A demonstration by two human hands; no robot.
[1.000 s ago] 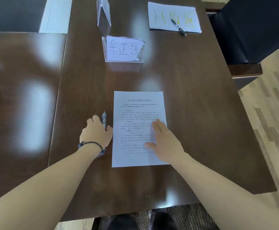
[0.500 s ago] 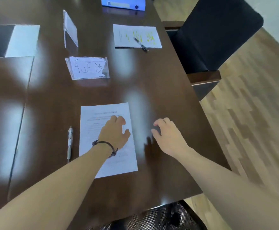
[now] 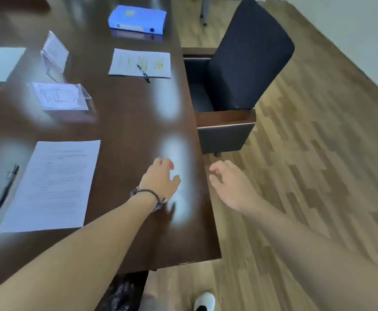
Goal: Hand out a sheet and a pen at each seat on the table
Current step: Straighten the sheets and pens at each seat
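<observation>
While both hands hang empty above the near right part of the dark brown glossy wooden worktop point(image 3: 125, 122), the left hand point(image 3: 160, 179), banded at the wrist by a dark cord bracelet point(image 3: 146, 194), has its fingers loosely curled and holds nothing. The right hand point(image 3: 230, 185), beyond the worktop edge over the wood-plank floor point(image 3: 318, 153), has fingers loosely spread, gripping nothing. A white printed paper sheet point(image 3: 53, 185) lies flat at the near seat, with a dark slim pen point(image 3: 6, 187) just beside its left edge. Farther along, a white sheet with yellow marks point(image 3: 125, 61) carries a black pen point(image 3: 143, 73), facing a dark upholstered armchair point(image 3: 239, 70).
</observation>
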